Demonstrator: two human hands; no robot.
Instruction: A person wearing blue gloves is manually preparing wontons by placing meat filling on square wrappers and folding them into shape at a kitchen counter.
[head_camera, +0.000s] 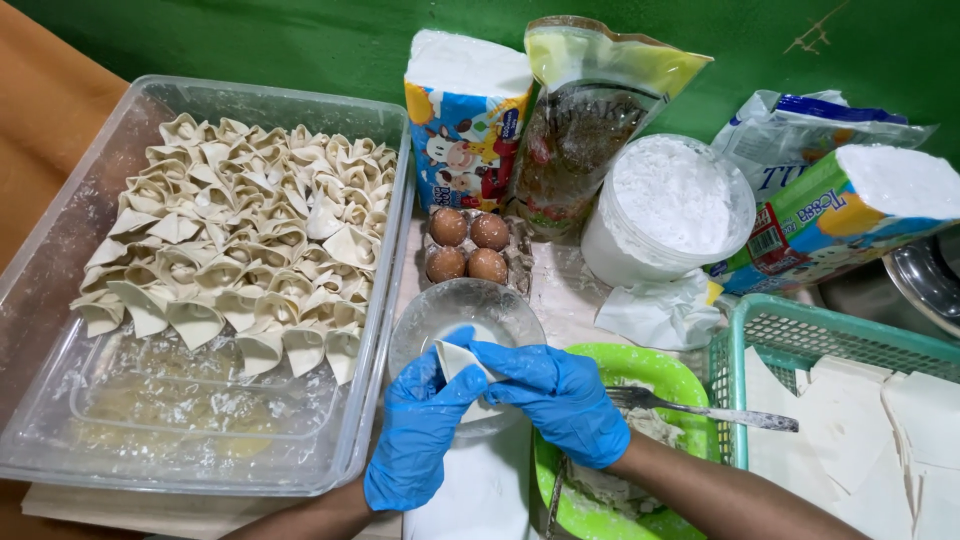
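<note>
Looking down from the head camera, both blue-gloved hands meet over a small glass bowl (465, 318), pinching a folded dough wrapper (462, 358) between them. The left hand (420, 425) is closed on the wrapper's lower side from beneath, while the right hand (555, 395) is curled over its top corner, fingers gripping the fold. Holding it right above the bowl seems to keep whatever liquid the bowl holds within a fingertip's reach.

Just left, the clear plastic tub (55, 270) carries rows of finished folded dumplings (245, 230) packed toward its far end; its near half is bare, floury bottom, so open room lies close to the left hand. Under the right wrist sits a green bowl (665, 375) of filling with a fork (700, 408) resting across its rim, handle pointing right. Beyond that, a teal basket (760, 325) holds flat wrappers (870, 420).

Four brown eggs (468, 245) in a carton, a white tub of flour (665, 210) and several bags crowd the back of the counter, leaving little free space between bowl, tub wall and basket edge.
</note>
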